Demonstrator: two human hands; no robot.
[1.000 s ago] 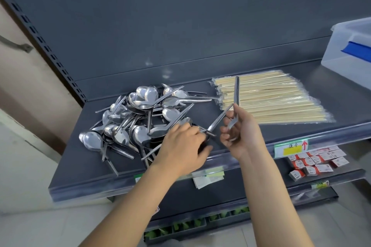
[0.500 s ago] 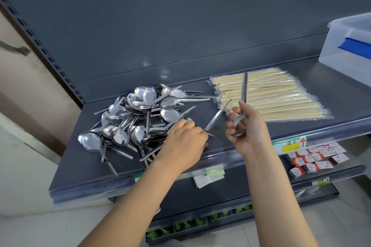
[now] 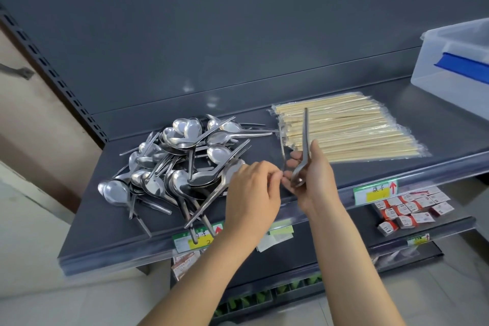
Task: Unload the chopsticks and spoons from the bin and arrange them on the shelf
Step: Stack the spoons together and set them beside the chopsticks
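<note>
We see a dark grey metal shelf (image 3: 111, 222) holding a loose heap of shiny steel spoons (image 3: 182, 164) on its left half and, well apart to the right, a flat clear-wrapped bundle of pale wooden chopsticks (image 3: 352, 130) lying lengthwise along the shelf. At the far right, a translucent white plastic bin with a blue strip (image 3: 455, 66) sits on the same shelf, its inside not visible to us. The right hand (image 3: 315, 174) is raised above the front edge of the shelf, between the heap and the bundle, and grasps a steel spoon (image 3: 304, 151) with its bowl down in the palm and its handle pointing up and slightly left, crossing in front of the chopsticks. A second thin handle (image 3: 282, 148) stands just beside it at the fingers, though we cannot tell which hand carries it. The left hand (image 3: 252, 190) hovers at the right margin of the heap, thumb and forefinger pinched together close to the right hand's fingertips; whether anything is caught in that pinch we cannot tell. Below, a lower shelf carries small red-and-white boxes (image 3: 410, 209), and a green-and-yellow price label (image 3: 374, 192) is clipped to the shelf's clear front rail.
</note>
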